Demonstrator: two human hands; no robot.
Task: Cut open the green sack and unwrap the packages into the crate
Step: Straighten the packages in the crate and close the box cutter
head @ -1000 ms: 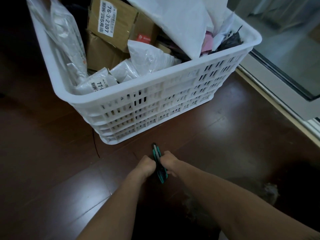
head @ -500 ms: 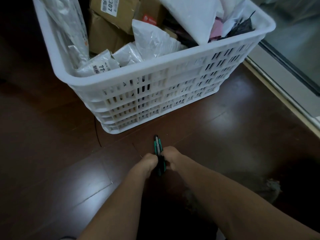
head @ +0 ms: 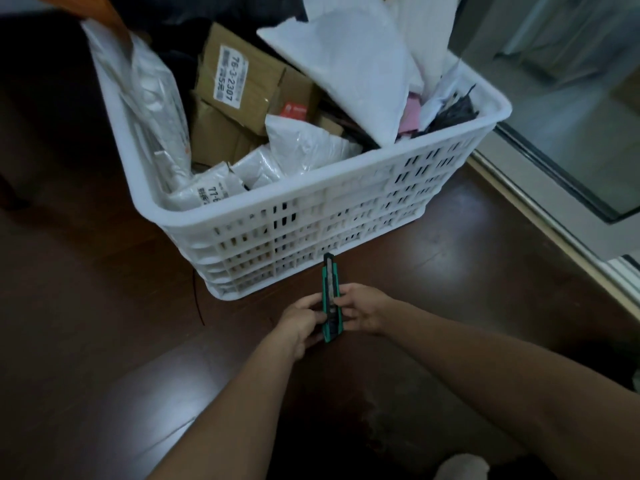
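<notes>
A green and black utility knife [head: 330, 299] points away from me, just in front of the white slotted crate [head: 346, 209]. My left hand [head: 303, 323] grips its lower body from the left. My right hand [head: 363, 308] pinches it from the right. The crate holds a brown cardboard box with a white label [head: 239, 81], several white and clear plastic mailers [head: 304, 147], and a large white bag [head: 349, 64]. No green sack is in view.
The dark glossy wooden floor [head: 86, 341] surrounds the crate. A sliding glass door with a metal track [head: 554, 188] runs along the right. A thin dark cord [head: 195, 299] lies on the floor left of the crate.
Both hands stay on the knife, which now stands straighter and closer to the crate's front wall. The view has tilted, showing more of the crate's contents.
</notes>
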